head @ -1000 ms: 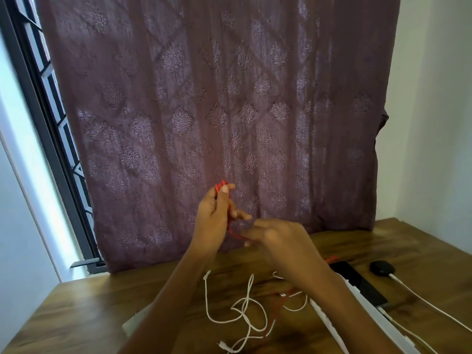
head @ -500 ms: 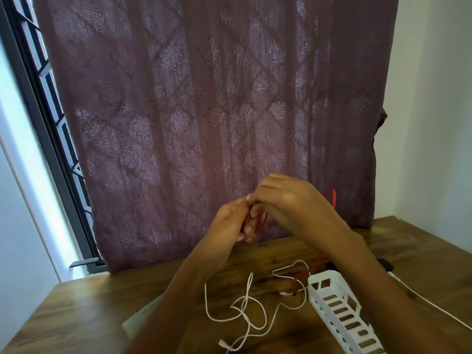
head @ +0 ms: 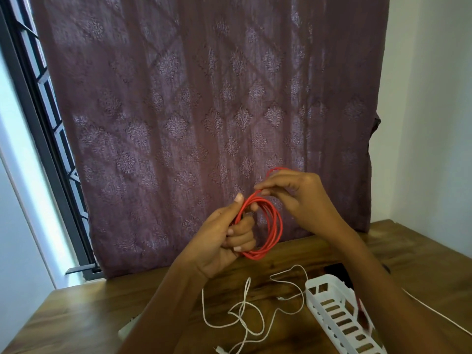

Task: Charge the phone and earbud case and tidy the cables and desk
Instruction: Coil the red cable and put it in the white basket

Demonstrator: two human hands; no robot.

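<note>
- Now the red cable (head: 277,227) is held up as a coil of several loops, above the desk (head: 76,315) and in front of the curtain (head: 178,123).
- At the coil's nine o'clock, the bunched strands are gripped by the left hand (head: 222,244), with fingers curled through the loops and the thumb laid on top.
- At one o'clock, a single strand is pinched between the thumb and fingertips of the right hand (head: 297,198).
- The cable is judged light and limp, with some spring, so the loops would likely fan apart if the grip were eased.
- Hold is best taken where the strands bunch together, not on one loop alone.
- Some slip can be expected from the smooth sheath, and the plug ends are best spared any tugging.
- At six o'clock below, a white cable (head: 245,310) lies tangled on the desk, and a basket (head: 314,293) is seen at four o'clock.
</note>
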